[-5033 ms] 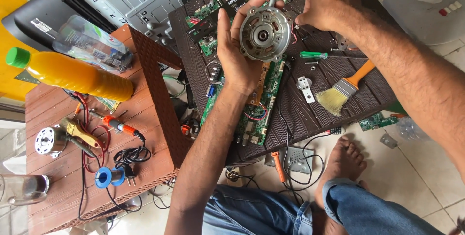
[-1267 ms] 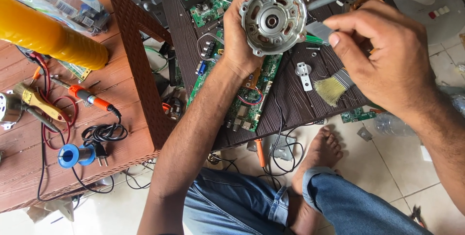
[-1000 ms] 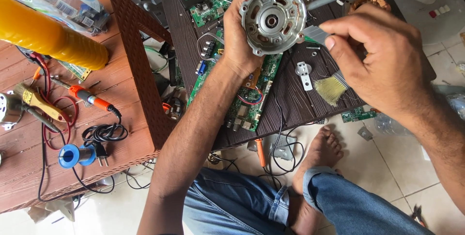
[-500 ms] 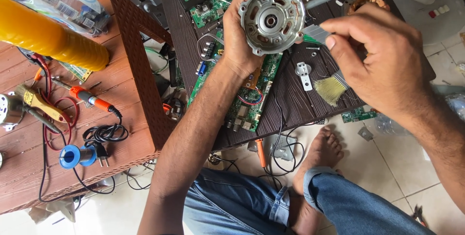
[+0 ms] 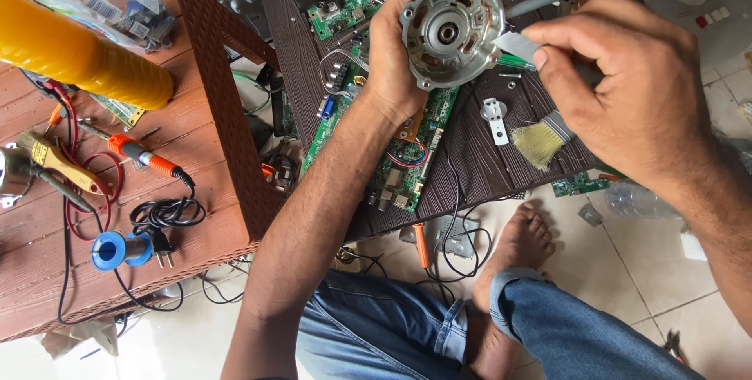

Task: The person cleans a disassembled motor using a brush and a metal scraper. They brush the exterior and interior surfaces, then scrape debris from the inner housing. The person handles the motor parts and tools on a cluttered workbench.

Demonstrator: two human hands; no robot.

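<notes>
Grey cast metal, round and ribbed, is what we see in the left hand (image 5: 395,51): a small electric motor (image 5: 452,31) held up above the dark brown surface (image 5: 478,168), its open face and central shaft turned toward the camera, the hand's grip clamped around its rim from the left; the right hand (image 5: 627,90) comes in from the right, its grip pinched together on a thin pale strip (image 5: 517,45) whose tip touches the motor's right edge; we cannot tell what the strip is made of; below the motor a green circuit board (image 5: 392,168) lies on the surface, and just right of it a small metal bracket (image 5: 493,117) and a pale-bristled brush (image 5: 540,141), the brush partly hidden under the right hand; on the lower reddish wooden surface (image 5: 204,223) to the left lie an orange bottle (image 5: 78,55) on its side, an orange-handled soldering iron (image 5: 145,154) and a blue spool (image 5: 113,248), all well apart from the hands.
</notes>
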